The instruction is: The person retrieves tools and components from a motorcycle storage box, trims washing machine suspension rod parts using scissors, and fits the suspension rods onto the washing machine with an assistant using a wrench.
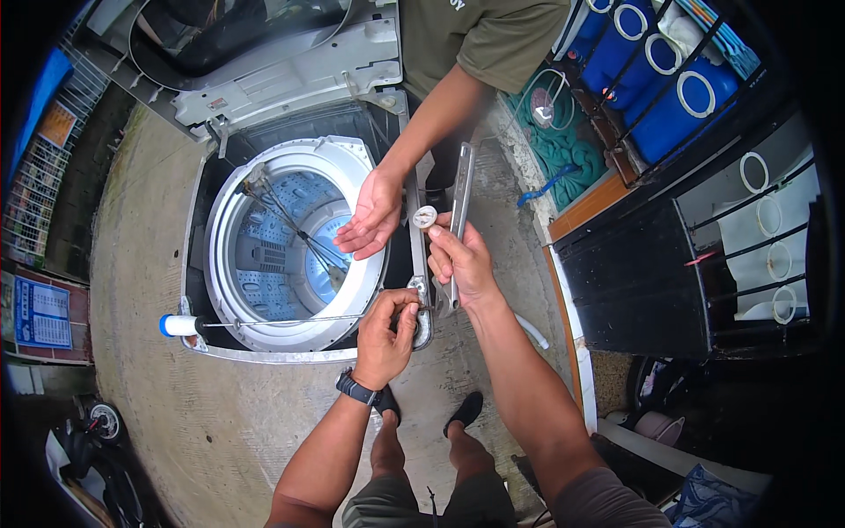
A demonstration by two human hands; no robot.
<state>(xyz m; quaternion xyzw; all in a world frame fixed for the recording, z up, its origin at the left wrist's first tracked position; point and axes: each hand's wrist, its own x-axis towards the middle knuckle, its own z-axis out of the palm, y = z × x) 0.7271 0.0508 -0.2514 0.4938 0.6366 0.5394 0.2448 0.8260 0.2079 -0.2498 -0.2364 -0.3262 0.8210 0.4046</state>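
Note:
A top-load washing machine stands before me with its inner tub (231,229) exposed. My left hand (385,339), wearing a dark wristwatch, is closed at the machine's front right corner. It pinches the end of a suspension rod (282,320), whose white, blue-tipped cup extends past the front left corner. Between the thumb and fingers of my right hand (462,260) is a small round white cap (425,216). A long grey strip (463,189) runs upright along those fingers; its kind is unclear. Both hands are beside the machine's right edge.
Another person's open hand (377,211) reaches palm up over the tub. Several thin rods (295,224) lean inside it. The raised machine top (282,84) is behind. Right of me stand a black barred rack (656,264) and blue containers (704,97); green netting (559,141) lies nearby.

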